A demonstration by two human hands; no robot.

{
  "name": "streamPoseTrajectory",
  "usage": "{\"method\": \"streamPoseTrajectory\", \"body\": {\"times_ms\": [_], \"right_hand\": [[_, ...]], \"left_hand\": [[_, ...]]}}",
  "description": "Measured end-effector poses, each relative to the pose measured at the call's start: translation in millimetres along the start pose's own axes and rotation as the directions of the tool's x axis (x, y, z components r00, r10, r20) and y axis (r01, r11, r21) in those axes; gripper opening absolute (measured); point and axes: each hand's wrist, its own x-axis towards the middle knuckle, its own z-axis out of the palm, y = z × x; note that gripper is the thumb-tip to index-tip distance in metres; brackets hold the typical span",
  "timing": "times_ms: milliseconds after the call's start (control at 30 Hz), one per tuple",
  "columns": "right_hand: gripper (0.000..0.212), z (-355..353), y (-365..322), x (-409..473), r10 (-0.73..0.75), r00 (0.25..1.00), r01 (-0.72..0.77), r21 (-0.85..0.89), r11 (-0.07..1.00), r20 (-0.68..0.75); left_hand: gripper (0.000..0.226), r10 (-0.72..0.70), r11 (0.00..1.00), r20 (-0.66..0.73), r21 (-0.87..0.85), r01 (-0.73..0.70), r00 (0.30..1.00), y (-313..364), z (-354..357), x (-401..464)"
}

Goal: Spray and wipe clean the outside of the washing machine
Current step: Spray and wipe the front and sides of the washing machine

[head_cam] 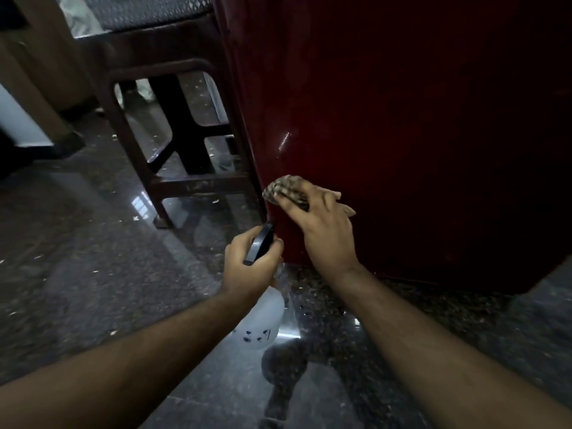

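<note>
Left hand [247,264], low centre above the dark polished floor [93,274]: fingers curled round the black trigger head of a white spray bottle [263,323] that hangs below. Right hand [322,224]: fingers spread fairly flat, pressing a patterned cloth [283,188] against the dark red washing machine [402,134] near its lower left corner. Brown plastic stool [173,125]: beside the machine, to its left.

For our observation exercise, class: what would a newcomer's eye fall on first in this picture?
First, the dark red washing machine filling the right side. Low on its near corner the right hand presses a patterned cloth against the panel. Just left of it the left hand grips a white spray bottle with a black head above the glossy floor; a brown chair stands beside the machine.
</note>
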Motion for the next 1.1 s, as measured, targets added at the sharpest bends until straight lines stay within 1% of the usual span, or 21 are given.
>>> {"method": "streamPoseTrajectory", "body": {"times_ms": [100,133,167,267,300,333,433,533,600,700,767,800,867,933,1000,1100], "right_hand": [[0.051,14,11,-16,-0.114,0.99,0.124,-0.126,0.984,0.087],[0.049,14,20,-22,-0.157,0.982,0.173,-0.165,0.971,0.107],[0.048,13,28,-28,-0.191,0.973,0.213,-0.198,0.957,0.126],[0.049,-1,59,-50,-0.22,0.96,0.26,-0.266,0.928,0.172],[0.051,-8,72,-60,-0.209,0.96,0.256,-0.288,0.923,0.184],[0.054,-14,80,-67,-0.196,0.961,0.248,-0.301,0.921,0.193],[0.062,-41,113,-91,-0.079,0.979,0.142,-0.348,0.927,0.187],[0.067,-77,150,-115,0.119,0.984,-0.066,-0.353,0.933,0.132],[0.067,-99,171,-128,0.222,0.972,-0.191,-0.292,0.937,0.076],[0.06,-126,201,-144,0.368,0.928,-0.373,-0.135,0.918,-0.061],[0.057,-134,214,-151,0.473,0.86,-0.482,-0.003,0.876,-0.189],[0.055,-137,221,-157,0.536,0.809,-0.539,0.059,0.84,-0.244],[0.053,-135,231,-169,0.627,0.717,-0.61,0.162,0.776,-0.304],[0.054,-128,238,-181,0.68,0.666,-0.651,0.207,0.73,-0.307],[0.053,-118,241,-190,0.7,0.656,-0.669,0.214,0.712,-0.282],[0.051,-94,227,-193,0.692,0.677,-0.663,0.202,0.721,-0.25]], "left_hand": [[0.078,-0.003,1.0,0.032,0.026,0.002,0.999,-5,5,0],[0.075,0.01,0.999,0.029,0.045,-0.011,1.0,-9,9,1],[0.064,0.026,0.998,0.029,0.055,-0.028,0.999,-14,13,5],[0.018,0.093,0.994,0.109,0.038,-0.098,0.99,-25,35,11],[0.009,0.101,0.994,0.144,0.032,-0.107,0.984,-26,48,11],[0.009,0.118,0.992,0.174,0.033,-0.125,0.978,-27,57,12],[0.008,0.129,0.991,0.273,0.007,-0.136,0.953,-21,94,11],[0.008,0.12,0.993,0.375,-0.024,-0.12,0.919,-15,137,7],[0.009,0.132,0.991,0.418,-0.054,-0.121,0.899,-10,160,3],[0.009,0.154,0.987,0.481,-0.122,-0.108,0.863,-4,198,-8],[0.008,0.162,0.983,0.508,-0.159,-0.093,0.846,-1,213,-14],[0.008,0.166,0.981,0.525,-0.178,-0.083,0.834,-1,222,-19],[0.009,0.168,0.977,0.548,-0.203,-0.065,0.82,-4,232,-26],[0.009,0.158,0.976,0.561,-0.212,-0.044,0.812,-9,235,-31],[0.009,0.151,0.977,0.569,-0.209,-0.035,0.808,-15,233,-33],[0.011,0.146,0.984,0.555,-0.171,-0.059,0.819,-28,219,-32]]}}
